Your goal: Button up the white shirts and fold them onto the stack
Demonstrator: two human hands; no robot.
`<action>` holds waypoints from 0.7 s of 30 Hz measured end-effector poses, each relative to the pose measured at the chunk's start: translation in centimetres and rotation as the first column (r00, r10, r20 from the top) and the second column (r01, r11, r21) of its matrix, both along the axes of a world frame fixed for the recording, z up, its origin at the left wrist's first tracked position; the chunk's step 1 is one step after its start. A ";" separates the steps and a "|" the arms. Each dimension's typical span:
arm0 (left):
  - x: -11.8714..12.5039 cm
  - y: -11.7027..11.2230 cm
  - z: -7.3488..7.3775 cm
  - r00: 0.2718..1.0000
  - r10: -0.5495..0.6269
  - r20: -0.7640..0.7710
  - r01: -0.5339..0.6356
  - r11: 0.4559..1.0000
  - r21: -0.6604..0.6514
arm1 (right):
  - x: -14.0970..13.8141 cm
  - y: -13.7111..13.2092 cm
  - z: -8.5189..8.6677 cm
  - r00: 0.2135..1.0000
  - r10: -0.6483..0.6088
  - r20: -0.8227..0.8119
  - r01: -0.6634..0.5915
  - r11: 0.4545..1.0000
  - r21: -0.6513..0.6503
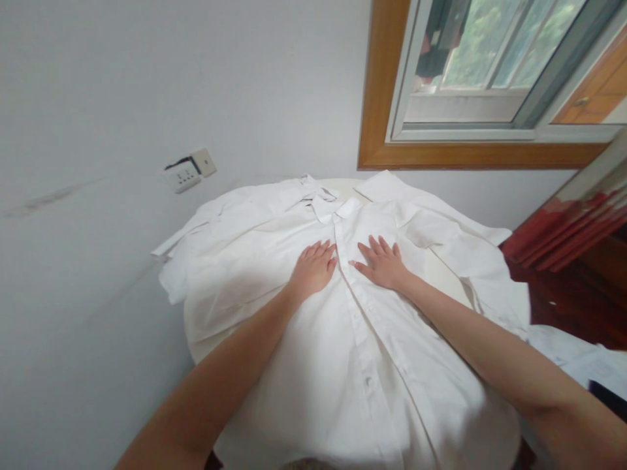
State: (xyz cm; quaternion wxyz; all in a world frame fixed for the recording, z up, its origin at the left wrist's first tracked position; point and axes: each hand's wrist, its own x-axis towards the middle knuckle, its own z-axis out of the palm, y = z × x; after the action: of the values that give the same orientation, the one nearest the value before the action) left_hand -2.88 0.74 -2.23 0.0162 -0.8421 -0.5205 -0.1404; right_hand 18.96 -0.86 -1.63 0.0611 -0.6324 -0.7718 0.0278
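Observation:
A white button-up shirt (pixel 323 339) lies spread front side up over a pale round table (pixel 443 271), its collar (pixel 337 207) toward the wall. My left hand (pixel 313 266) rests flat on the shirt's chest, left of the button placket, with the fingers pointing away from me. On the other side of the placket, my right hand (pixel 379 262) lies palm down with its fingers spread. Neither hand grips the cloth. The sleeves stretch out to both sides, and the right one hangs over the table's edge. Small creases run across the fabric.
A white wall (pixel 274 85) with a power socket (pixel 183 175) stands right behind the table. A wood-framed window (pixel 382 155) is at upper right. Red curtain cloth (pixel 563 228) hangs on the right. More white cloth (pixel 578 352) lies beside the table at lower right.

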 end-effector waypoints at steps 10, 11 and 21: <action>-0.3 0.2 0.6 1.000 -0.024 0.010 0.023 0.999 0.025 | 0.6 0.6 0.0 0.998 0.061 -0.033 -0.060 0.997 0.052; -0.2 0.0 0.9 1.000 -0.025 0.014 0.024 0.999 0.041 | 0.7 0.6 0.2 0.996 0.067 -0.064 -0.063 0.996 0.065; 1.1 -8.4 5.2 0.966 -0.240 0.095 0.248 0.966 -0.080 | 1.4 -6.9 6.0 0.834 0.330 -0.443 -0.377 0.926 -0.021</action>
State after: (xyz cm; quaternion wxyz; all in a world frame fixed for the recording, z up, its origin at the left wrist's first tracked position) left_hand -1.78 -7.65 3.00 -0.0614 -0.8929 -0.4190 -0.1529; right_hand 20.31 -7.73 4.33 0.1903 -0.4590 -0.8396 0.2194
